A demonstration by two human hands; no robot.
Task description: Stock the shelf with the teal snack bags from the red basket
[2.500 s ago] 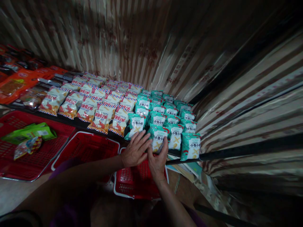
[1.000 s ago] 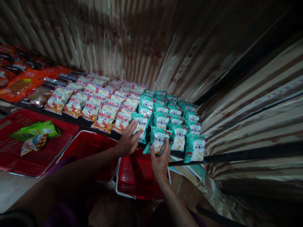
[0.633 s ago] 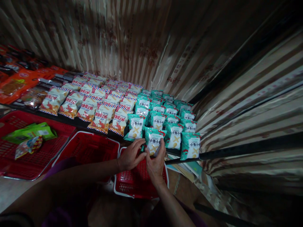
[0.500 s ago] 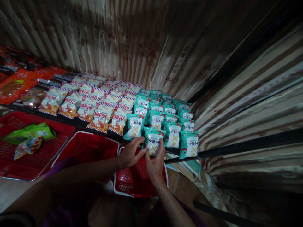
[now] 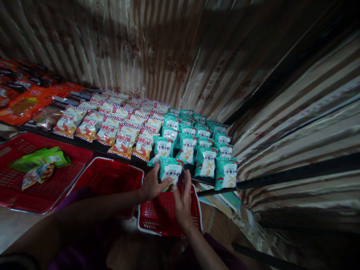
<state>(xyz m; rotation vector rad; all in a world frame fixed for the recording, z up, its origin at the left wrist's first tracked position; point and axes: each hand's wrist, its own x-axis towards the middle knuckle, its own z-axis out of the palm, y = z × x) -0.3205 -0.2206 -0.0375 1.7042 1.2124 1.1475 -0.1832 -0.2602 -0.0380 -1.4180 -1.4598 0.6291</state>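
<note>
Between my hands, over the shelf's front edge, is a teal-and-white snack bag (image 5: pixel 170 171). My left hand (image 5: pixel 153 183) grips it by its left side, thumb across the lower front. At the bag's lower right, my right hand (image 5: pixel 182 198) has its thumb and fingers apart; whether its thumb touches the bag I cannot tell. Behind stand rows of matching teal snack bags (image 5: pixel 206 161) on the black shelf (image 5: pixel 206 180). Rows of white-and-orange snack bags (image 5: pixel 125 138) with striped edges are on the left.
Below the shelf are a red basket (image 5: pixel 160 228) under my hands, a second red basket (image 5: pixel 112 176), and a third red basket (image 5: pixel 17 150) holding green packets (image 5: pixel 42 159) and a colourful packet (image 5: pixel 38 175). Orange packets (image 5: pixel 25 105) lie far left. A black rail (image 5: pixel 275 176) and striped sheeting (image 5: pixel 309 131) border the right.
The held snack bag has moved left and down, away from the row. My left hand has taken hold of its side, while my right hand's fingers have come off its front.
</note>
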